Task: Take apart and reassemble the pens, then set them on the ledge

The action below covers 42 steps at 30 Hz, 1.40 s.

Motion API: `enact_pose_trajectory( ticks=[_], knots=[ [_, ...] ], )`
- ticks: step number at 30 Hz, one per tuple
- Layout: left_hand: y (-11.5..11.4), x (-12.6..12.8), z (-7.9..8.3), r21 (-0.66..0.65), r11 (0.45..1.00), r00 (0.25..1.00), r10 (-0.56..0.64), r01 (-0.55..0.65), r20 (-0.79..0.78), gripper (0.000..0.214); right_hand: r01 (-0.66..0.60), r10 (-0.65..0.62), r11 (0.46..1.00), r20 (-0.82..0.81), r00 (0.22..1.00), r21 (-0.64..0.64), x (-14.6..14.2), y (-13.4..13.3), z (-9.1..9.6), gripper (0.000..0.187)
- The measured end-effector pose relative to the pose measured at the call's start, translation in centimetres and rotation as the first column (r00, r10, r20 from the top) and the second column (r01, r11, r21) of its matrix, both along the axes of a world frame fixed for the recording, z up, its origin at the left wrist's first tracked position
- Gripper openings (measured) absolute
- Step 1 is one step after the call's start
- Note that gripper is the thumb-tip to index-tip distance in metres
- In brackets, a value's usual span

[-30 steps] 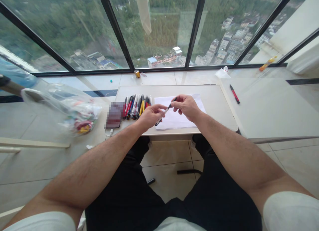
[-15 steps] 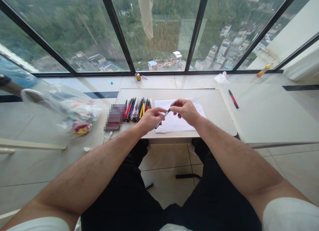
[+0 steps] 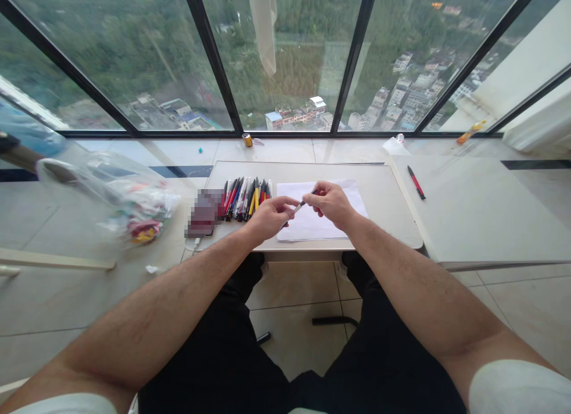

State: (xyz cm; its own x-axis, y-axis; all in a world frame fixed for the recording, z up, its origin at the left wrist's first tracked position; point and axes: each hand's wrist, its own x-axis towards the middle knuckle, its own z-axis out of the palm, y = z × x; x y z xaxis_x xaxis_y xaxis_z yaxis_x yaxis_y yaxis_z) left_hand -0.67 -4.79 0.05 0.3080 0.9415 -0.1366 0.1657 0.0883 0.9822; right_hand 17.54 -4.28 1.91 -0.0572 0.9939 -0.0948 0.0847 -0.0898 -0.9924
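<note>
From where I stand, both hands are busy with one pen (image 3: 300, 207), held up over the white paper (image 3: 321, 229) on the desk (image 3: 395, 223). The left hand (image 3: 269, 218) has its fingers pinched round the lower part. The right hand (image 3: 331, 201) has its fingers closed on the dark top end. I can't quite tell if they twist or pull it. I think the next move needs a firm left hold and a gentle right one. Many pens (image 3: 243, 198) lie side by side to the left.
</note>
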Motion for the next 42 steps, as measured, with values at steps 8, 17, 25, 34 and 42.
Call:
enact_pose_trajectory(
  ticks=[8, 17, 25, 34, 42],
  knots=[
    [0.1, -0.1, 0.0, 0.001, 1.000, 1.000, -0.020, 0.020, 0.000, 0.034, -0.011, 0.012, 1.000, 0.081, 0.997, -0.008, 0.6, 0.1, 0.1, 0.043],
    [0.1, -0.1, 0.8, -0.013, 1.000, 1.000, 0.017, -0.017, -0.006, 0.034, -0.052, 0.053, 0.998, -0.062, 0.997, 0.021, 2.1, 0.4, 0.2, 0.023],
    [0.1, -0.2, 0.9, -0.011, 1.000, 1.000, 0.011, -0.011, -0.005, 0.033, -0.004, 0.003, 1.000, -0.024, 1.000, -0.023, 1.8, 0.4, 0.1, 0.033],
    [0.2, -0.1, 0.5, -0.017, 1.000, 1.000, 0.001, -0.002, -0.009, 0.034, 0.037, -0.038, 0.999, -0.026, 0.999, -0.007, 1.8, 0.5, 0.2, 0.037],
    [0.1, -0.1, 0.5, -0.022, 1.000, 1.000, -0.011, 0.011, -0.005, 0.032, -0.006, 0.007, 1.000, -0.048, 0.999, 0.013, 1.8, 0.5, 0.1, 0.029]
  ],
)
